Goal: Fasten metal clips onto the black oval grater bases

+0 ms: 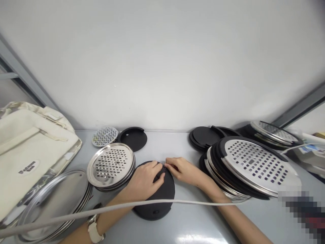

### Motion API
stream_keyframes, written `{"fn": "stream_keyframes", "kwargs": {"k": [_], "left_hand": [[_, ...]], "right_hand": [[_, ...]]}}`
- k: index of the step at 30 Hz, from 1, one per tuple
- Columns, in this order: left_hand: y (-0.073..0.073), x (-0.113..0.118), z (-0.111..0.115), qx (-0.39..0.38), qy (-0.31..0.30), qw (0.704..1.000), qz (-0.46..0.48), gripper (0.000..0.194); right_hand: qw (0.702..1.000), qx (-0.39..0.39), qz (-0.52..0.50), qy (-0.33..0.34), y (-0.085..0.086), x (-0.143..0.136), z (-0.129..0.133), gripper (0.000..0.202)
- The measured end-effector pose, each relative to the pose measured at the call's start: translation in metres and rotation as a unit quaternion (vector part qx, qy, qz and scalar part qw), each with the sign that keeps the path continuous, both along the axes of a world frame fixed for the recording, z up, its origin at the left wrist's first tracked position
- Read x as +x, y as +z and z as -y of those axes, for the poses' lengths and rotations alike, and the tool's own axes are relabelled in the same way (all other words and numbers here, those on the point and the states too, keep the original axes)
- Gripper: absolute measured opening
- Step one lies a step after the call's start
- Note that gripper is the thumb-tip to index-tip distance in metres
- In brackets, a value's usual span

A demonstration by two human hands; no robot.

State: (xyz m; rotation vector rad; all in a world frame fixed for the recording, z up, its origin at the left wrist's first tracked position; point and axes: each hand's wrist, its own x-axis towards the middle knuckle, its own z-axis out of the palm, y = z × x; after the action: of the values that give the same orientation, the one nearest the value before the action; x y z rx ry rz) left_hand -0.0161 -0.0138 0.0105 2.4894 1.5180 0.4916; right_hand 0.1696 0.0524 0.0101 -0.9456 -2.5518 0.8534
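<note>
A round black disc (162,193) lies on the grey table in front of me, with a small dark hole or knob near its lower edge. My left hand (146,179) rests over its upper left part, the fingers curled on a raised black piece at the rim. At the disc's upper right edge, my right hand (179,167) pinches with thumb and index finger around a tiny shiny piece, too small to name. The two hands' fingertips nearly meet there. A white cable (177,201) crosses in front of the disc and both forearms.
Perforated metal discs (111,165) and plain metal plates (61,193) are stacked at left, beside a cream bag (33,145). Black discs (133,138) lie near the wall. Large stacks of perforated plates (259,162) and black lids (205,137) stand at right.
</note>
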Motion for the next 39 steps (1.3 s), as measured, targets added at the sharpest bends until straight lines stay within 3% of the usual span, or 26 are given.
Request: {"fn": "stream_keyframes", "kwargs": {"k": [6,11,16,26,39], "left_hand": [[0.004,0.003,-0.011,-0.004,0.001,1.0,-0.002,0.016],[0.003,0.007,-0.014,0.006,0.007,1.0,-0.014,0.019],[-0.001,0.006,-0.012,0.013,0.001,1.0,-0.021,0.015],[0.004,-0.001,-0.007,0.014,-0.033,0.999,-0.015,0.009],[0.006,0.001,-0.009,0.005,0.015,1.0,-0.019,0.018]], "right_hand": [[0.999,-0.037,-0.038,0.001,-0.005,0.0,-0.002,0.03],[0.995,-0.067,-0.07,-0.024,-0.007,0.001,-0.003,0.016],[0.992,-0.091,-0.077,-0.035,-0.006,0.003,-0.004,0.025],[0.996,-0.057,-0.05,-0.041,-0.004,-0.003,-0.001,0.031],[0.998,-0.027,-0.022,-0.046,-0.004,-0.004,0.003,0.027]]}}
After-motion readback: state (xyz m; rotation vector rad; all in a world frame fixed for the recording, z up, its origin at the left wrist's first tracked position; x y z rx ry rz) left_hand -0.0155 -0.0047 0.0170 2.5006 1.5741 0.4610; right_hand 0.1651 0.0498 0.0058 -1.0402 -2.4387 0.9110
